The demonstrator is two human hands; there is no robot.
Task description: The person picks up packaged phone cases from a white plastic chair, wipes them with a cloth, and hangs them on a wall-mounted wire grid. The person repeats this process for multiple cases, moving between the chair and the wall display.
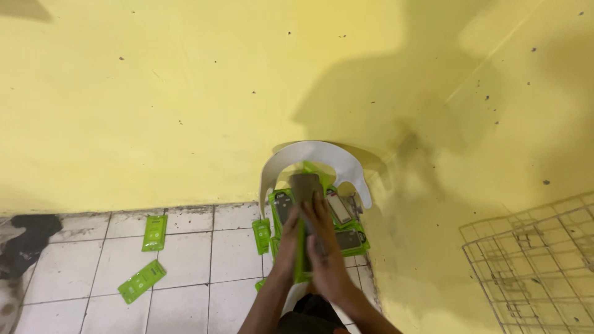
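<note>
Both my hands are together over a white plastic chair [322,154] that stands against a yellow wall. My left hand [289,238] and my right hand [325,238] grip a green phone-case package [303,247] between them, with a dark brownish case [306,185] at its upper end. Several more green packages with dark cases [349,238] are piled on the chair seat under my hands.
Green packages lie on the white tiled floor: one [154,232] near the wall, another [142,281] below it, and one [262,235] beside the chair. A white wire grid rack [538,266] leans at the right. A dark stained patch [25,241] is at the left.
</note>
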